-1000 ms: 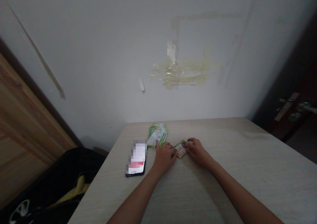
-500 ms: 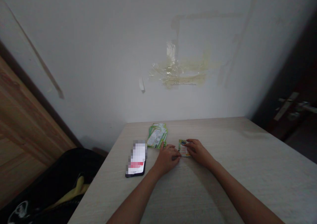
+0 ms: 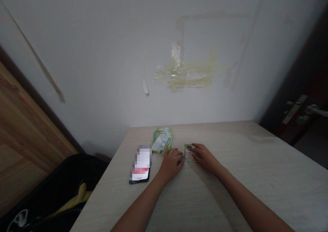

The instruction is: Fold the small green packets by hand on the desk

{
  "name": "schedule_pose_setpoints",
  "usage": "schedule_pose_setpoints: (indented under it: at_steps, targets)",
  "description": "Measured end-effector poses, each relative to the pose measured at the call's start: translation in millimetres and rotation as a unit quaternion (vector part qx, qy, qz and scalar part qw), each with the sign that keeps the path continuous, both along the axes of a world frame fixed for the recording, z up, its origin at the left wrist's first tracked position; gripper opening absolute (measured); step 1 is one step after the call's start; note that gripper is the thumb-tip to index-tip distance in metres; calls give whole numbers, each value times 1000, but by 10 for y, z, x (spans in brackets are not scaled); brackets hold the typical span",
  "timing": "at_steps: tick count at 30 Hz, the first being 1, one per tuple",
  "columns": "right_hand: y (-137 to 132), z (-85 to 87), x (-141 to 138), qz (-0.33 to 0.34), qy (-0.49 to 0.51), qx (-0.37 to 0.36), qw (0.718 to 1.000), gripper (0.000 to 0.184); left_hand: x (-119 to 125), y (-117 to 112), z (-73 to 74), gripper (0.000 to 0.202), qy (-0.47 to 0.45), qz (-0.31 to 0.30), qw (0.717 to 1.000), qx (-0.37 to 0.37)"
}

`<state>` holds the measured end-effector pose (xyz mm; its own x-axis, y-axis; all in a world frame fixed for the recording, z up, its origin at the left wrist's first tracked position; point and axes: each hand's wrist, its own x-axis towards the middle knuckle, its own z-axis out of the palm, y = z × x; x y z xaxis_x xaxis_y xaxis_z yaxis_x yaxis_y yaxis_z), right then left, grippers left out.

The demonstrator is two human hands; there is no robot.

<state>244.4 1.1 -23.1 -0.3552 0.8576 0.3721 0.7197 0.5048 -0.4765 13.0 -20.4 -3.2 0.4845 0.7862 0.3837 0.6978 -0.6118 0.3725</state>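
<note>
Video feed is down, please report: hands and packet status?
Left hand flat on pale wooden table, open. Right hand fingertips on small green-and-white flat packet, grip unclear. Nearby: green packet stack, black phone, not in way.

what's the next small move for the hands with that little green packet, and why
Likely slide the small packet back-left onto the green stack: it lies flat on the table under fingertips of the right hand, the left hand rests beside it, and that look-alike stack sits just beyond the left hand.
</note>
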Motion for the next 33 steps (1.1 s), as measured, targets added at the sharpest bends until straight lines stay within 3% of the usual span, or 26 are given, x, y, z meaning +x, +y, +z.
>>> schedule_pose_setpoints:
  at_steps: [33]
  targets:
    - [-14, 16, -69, -17, -34, 17, 999, 36, -16, 18, -18, 24, 10, 8, 1000, -8]
